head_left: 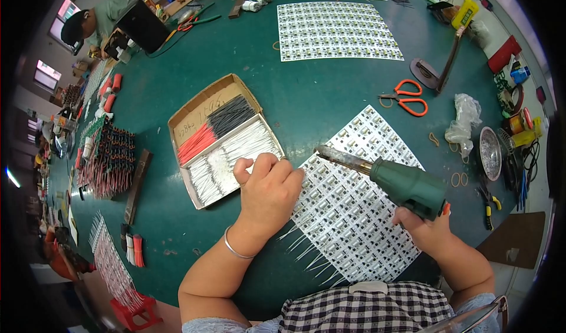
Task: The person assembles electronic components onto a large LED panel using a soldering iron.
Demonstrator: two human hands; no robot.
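Observation:
My right hand (425,230) grips a green-bodied soldering gun (410,184). Its dark metal tip points left, over a white panel of small circuit boards (361,215). At the panel's left edge my left hand (268,192) is closed, thumb and fingers drawn together; anything between them is hidden. Thin white wires (315,259) stick out along the panel's lower left edge. Just left of that hand sits an open cardboard box (191,113), with red wires (197,143), black wires (232,116) and white wires (250,139) in it.
Orange-handled scissors (410,100), a metal stand (439,76) and a plastic bag (464,120) lie to the right. A second board panel (336,32) is at the far side. Stacked wired boards (109,159) and a dark bar (138,185) stand left. Another person (103,23) works far left.

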